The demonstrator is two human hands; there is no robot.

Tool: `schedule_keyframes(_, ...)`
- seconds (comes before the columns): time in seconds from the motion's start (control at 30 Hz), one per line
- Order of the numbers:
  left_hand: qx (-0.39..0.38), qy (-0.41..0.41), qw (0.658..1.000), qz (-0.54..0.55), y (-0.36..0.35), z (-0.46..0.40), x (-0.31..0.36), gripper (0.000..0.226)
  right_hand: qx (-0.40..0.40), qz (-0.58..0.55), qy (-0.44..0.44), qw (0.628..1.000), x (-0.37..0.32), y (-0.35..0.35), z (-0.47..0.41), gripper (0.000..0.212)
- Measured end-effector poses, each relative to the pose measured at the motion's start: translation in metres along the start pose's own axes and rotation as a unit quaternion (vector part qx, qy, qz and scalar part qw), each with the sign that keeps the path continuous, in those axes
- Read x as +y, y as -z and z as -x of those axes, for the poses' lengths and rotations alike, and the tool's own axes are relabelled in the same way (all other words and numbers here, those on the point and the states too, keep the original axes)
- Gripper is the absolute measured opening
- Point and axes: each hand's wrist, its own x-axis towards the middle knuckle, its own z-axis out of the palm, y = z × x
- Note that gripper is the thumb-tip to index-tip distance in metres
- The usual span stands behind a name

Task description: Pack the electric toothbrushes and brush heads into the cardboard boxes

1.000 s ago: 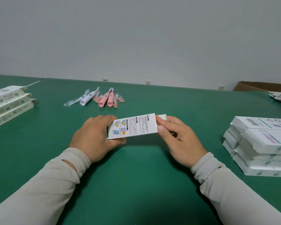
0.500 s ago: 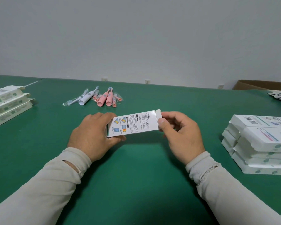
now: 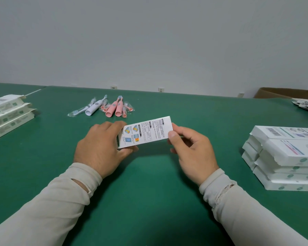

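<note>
- Box (image 3: 146, 132) of white cardboard, printed with small pictures and text, is held at the middle of the frame, above the green table (image 3: 149, 192), tilted with its right end higher.
- Its left end is gripped by the left hand (image 3: 100, 146), the fingers curled round the far side and the thumb tucked beneath.
- Its right end is pinched by the right hand (image 3: 192, 151), thumb on the printed face and fingers curled behind.
- Toothbrushes (image 3: 114, 108), two pink and one white, are seen beyond the box, upper left of centre, lying among bagged brush heads (image 3: 127, 110).
- A stack of white boxes (image 3: 283, 157) is seen at the right edge.
- More boxes with open flaps (image 3: 7, 114) are stacked at the left edge.
- A brown carton (image 3: 284, 93) is seen at the far right, beside the wall.
</note>
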Motion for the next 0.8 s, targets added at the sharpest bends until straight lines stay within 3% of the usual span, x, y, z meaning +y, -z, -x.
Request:
schedule_keyframes(0.1, -0.032, -0.034, 0.996, 0.075, -0.005, 0.003, -0.002, 0.079, 0.070, -0.047, -0.029, 0.996, 0.008, 0.000, -0.008, 0.023)
schedule_keyframes(0.17, -0.041, -0.078, 0.989, 0.122, -0.009, 0.005, 0.000, 0.075, 0.117, -0.076, -0.065, 0.988, 0.012, 0.007, -0.016, 0.022)
schedule_keyframes(0.4, -0.013, -0.090, 0.980, 0.179, -0.008, 0.006, -0.005, 0.058, 0.135, -0.099, -0.149, 0.975, 0.018, 0.020, -0.022, 0.022)
schedule_keyframes(0.5, 0.019, -0.057, 0.966, 0.253, 0.004, 0.006, 0.008, 0.049, 0.126, 0.079, -0.146, 0.978, 0.014, 0.031, -0.019, 0.019)
schedule_keyframes(0.6, -0.019, -0.067, 0.927, 0.369, 0.025, -0.002, 0.050, 0.046, 0.012, 0.269, -0.141, 0.953, 0.007, 0.036, -0.007, 0.021)
schedule_keyframes(0.73, -0.048, -0.145, 0.923, 0.354, 0.041, -0.024, 0.138, 0.033, -0.029, 0.323, -0.117, 0.939, 0.000, 0.031, -0.003, 0.015)
schedule_keyframes(0.8, -0.075, -0.164, 0.918, 0.352, 0.037, -0.038, 0.180, 0.030, -0.048, 0.347, -0.109, 0.930, 0.001, 0.032, -0.004, 0.025)
